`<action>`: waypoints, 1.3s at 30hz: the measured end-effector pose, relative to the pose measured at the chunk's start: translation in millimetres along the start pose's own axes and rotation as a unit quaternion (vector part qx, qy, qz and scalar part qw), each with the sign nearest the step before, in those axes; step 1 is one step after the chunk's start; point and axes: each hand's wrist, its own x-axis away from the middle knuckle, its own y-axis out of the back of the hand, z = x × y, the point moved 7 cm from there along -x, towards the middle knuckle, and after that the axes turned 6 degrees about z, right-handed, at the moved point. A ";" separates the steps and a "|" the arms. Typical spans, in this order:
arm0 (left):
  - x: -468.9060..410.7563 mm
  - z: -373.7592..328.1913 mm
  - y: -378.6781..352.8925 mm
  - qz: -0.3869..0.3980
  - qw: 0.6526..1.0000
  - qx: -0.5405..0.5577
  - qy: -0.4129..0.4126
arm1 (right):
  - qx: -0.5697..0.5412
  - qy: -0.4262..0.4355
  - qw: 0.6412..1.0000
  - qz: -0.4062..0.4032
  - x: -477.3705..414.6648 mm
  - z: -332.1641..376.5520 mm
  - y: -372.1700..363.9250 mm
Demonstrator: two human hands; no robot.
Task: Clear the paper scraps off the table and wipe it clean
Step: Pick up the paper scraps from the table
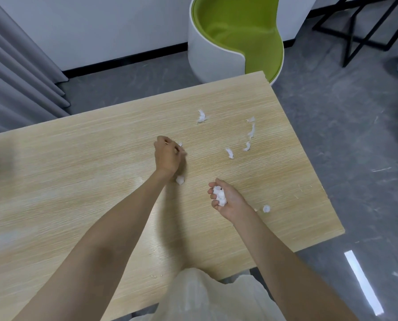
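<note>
Several white paper scraps lie on the light wooden table [77, 181]. One scrap [202, 116] is at the far middle, a string of scraps [251, 133] at the far right, another scrap [229, 153] nearer. My left hand [167, 155] is curled, fingers pinched on a small scrap [180, 144] at the table surface. A crumpled scrap [180, 180] lies by my left wrist. My right hand [225, 199] is palm up, cupped around a wad of collected scraps [220, 195]. A small ball of paper [266, 208] rests just right of that hand.
A white chair with a green seat [235, 35] stands beyond the table's far edge. Grey curtains [15, 72] hang at the left. A black metal frame [360, 26] is at the far right. Grey floor [355, 135] runs along the table's right edge.
</note>
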 end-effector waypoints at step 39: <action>187.7 -64.5 -24.7 0.201 0.952 0.230 0.006 | -0.027 -0.016 0.997 0.071 38.2 -30.7 10.3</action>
